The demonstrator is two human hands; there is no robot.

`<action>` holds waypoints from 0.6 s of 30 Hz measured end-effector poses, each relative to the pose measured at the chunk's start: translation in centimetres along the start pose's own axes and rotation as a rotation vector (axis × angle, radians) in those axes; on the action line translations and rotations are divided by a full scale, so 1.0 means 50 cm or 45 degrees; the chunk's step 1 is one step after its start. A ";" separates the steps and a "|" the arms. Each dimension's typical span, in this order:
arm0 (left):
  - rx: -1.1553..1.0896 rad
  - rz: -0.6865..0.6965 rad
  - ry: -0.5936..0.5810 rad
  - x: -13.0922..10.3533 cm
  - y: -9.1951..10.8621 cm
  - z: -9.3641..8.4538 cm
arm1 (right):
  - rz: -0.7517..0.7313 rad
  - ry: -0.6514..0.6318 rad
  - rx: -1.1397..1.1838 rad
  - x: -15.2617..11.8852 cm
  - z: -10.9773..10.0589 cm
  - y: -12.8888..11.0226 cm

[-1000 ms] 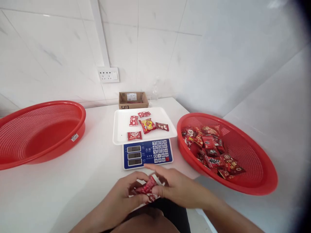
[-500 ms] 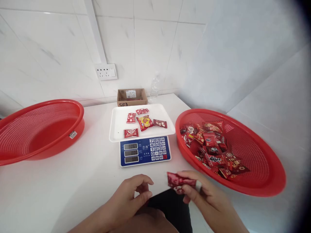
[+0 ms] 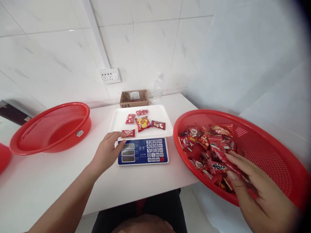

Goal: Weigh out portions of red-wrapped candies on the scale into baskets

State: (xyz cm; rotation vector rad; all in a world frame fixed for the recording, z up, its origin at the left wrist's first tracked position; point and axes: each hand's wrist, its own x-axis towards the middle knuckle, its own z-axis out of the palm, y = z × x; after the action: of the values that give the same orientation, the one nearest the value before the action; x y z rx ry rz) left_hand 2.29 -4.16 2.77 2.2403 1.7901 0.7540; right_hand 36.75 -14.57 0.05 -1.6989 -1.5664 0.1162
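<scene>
My left hand reaches over the front left of the white scale tray, its fingers closed at the left end of a small red packet. Several other wrapped sweets lie on the tray, among them a yellow-and-red packet and a dark red one. Below the tray is the blue scale panel, its displays partly covered by my left thumb. Over the right red basket, my right hand grips red packets above a pile of mixed red-wrapped sweets.
Another red basket stands on the left of the white table, with part of a further red one at the left edge. Behind the scale are a cardboard box and a clear bottle near the wall.
My left hand has moved forward and left to the tray, closing at the packet. My right hand has moved right, over the basket, with red packets still in it. The view has shifted slightly.
</scene>
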 end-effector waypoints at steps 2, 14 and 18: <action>0.089 0.002 -0.081 0.025 -0.004 -0.005 | 0.008 -0.014 0.013 0.005 -0.004 0.012; 0.192 0.036 -0.397 0.102 -0.031 0.010 | 0.104 -0.196 -0.197 0.020 -0.013 0.038; 0.178 0.072 -0.444 0.115 -0.042 0.013 | 0.080 -0.177 -0.226 0.023 -0.007 0.043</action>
State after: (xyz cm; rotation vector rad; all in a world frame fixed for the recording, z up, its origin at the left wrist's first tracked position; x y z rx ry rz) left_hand 1.64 1.96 2.87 2.3401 1.6602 0.2299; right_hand 38.93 -13.53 -0.50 -1.9136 -1.6669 0.1330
